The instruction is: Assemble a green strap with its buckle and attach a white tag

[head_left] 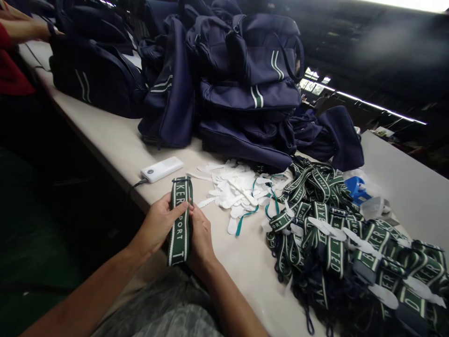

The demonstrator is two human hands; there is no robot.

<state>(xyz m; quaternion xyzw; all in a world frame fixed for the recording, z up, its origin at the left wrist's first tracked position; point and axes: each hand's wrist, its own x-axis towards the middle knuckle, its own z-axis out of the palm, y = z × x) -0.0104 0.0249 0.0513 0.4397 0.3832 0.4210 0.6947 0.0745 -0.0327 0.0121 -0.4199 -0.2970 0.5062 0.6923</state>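
Table (238, 264): pale, spans frame from upper left to lower right. Navy bags (250, 96): stacked at top centre, green-and-white stripes on several. Lettered green straps (335, 250): piled at right and lower right of frame. White strips (235, 185): heaped at centre, teal ribbons (249, 214) at right side of heap. Folded strap (179, 234): left of centre, between hands. Left hand (156, 229): gripping folded strap, thumb across lettered face. Right hand (201, 231): gripping its right edge. White device (161, 169): on table, above left hand in frame, cable attached.
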